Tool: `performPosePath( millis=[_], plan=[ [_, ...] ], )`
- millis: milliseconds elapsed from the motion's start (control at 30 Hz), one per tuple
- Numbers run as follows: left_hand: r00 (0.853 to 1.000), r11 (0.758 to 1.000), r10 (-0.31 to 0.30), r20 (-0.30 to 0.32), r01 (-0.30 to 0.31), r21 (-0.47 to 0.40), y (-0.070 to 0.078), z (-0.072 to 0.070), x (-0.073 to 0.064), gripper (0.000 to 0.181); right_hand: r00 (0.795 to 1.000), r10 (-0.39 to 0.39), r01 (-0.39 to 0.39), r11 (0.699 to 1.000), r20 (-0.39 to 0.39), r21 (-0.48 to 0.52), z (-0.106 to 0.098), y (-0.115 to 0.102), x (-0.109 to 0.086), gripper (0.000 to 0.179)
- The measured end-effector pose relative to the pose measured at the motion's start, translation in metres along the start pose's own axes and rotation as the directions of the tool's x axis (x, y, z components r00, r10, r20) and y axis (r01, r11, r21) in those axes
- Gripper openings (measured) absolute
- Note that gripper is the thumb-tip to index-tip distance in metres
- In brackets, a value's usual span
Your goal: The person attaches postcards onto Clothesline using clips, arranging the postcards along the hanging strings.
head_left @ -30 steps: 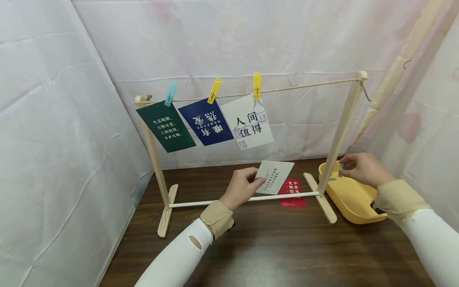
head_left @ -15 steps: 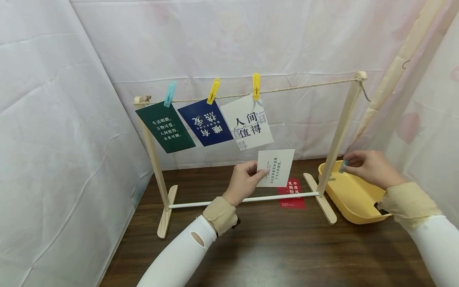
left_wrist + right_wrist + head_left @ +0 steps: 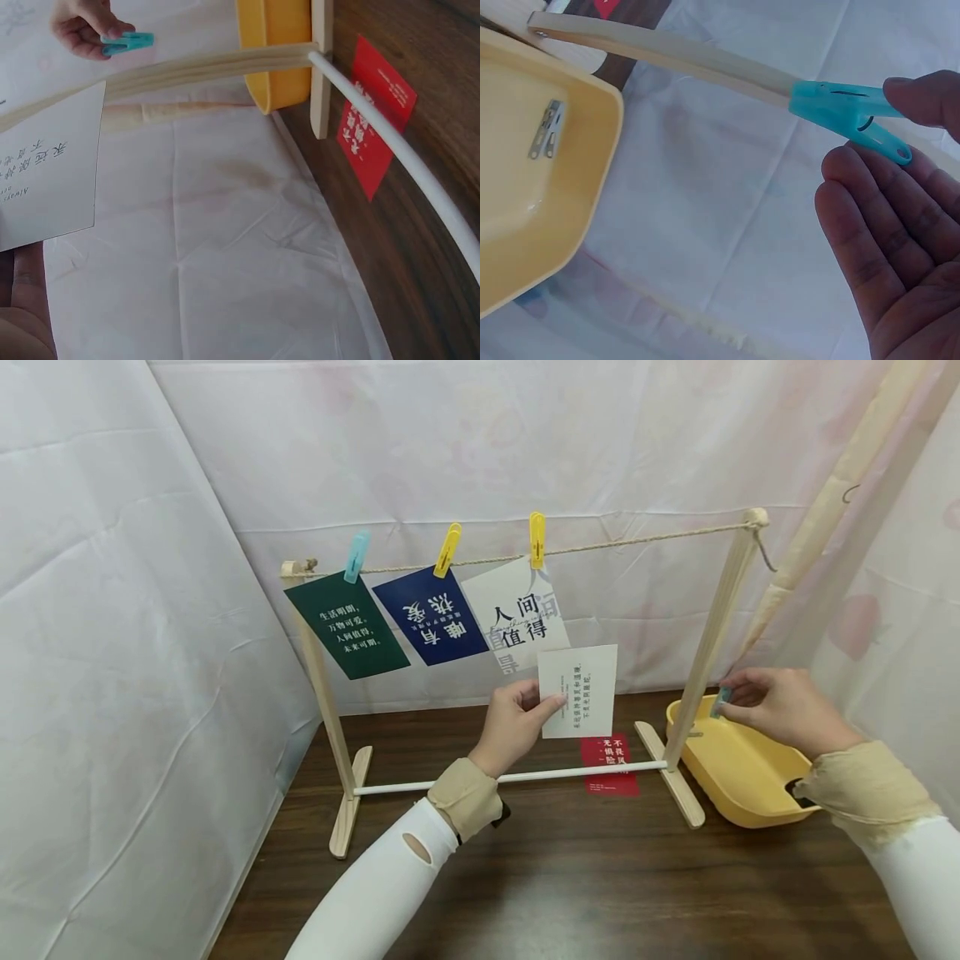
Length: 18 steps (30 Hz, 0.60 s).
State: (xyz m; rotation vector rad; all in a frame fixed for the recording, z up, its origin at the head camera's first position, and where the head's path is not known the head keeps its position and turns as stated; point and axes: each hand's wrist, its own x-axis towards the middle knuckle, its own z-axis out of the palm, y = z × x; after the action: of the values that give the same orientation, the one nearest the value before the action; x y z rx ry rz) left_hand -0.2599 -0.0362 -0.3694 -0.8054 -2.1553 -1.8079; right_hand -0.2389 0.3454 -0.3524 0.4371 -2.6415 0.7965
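My left hand pinches a white card with dark lettering by its left edge, thumb on the printed face. The card stands upright in front of the rack, its top overlapping the hanging white card in the head view. Over the yellow tray, my right hand holds a light blue clothespin by its handle ends between thumb and fingers. From the rope hang a green card under a blue clothespin, a navy card and the white one, each under a yellow clothespin.
The wooden rack's right post stands between the hands, beside the yellow tray. In the tray lies a grey clothespin. A red card lies on the dark table, partly behind the white crossbar.
My left hand has raised the white card and turned it from tilted to upright. My right hand has lifted the blue clothespin slightly up and to the right from the tray.
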Motion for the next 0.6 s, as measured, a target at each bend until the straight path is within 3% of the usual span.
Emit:
performPosePath(
  millis=[333,600],
  plan=[
    [0.999,1.0,0.024,-0.025,-0.024,-0.017,0.008,0.0,0.012,0.021,0.991,-0.105,0.103,0.994,-0.08,-0.024,-0.003,-0.014,0.0,0.024],
    [0.999,0.998,0.025,-0.032,-0.027,-0.059,0.014,-0.001,0.021,0.022,0.966,-0.175,0.179,0.984,-0.192,0.003,-0.002,-0.029,0.001,0.028]
  ],
)
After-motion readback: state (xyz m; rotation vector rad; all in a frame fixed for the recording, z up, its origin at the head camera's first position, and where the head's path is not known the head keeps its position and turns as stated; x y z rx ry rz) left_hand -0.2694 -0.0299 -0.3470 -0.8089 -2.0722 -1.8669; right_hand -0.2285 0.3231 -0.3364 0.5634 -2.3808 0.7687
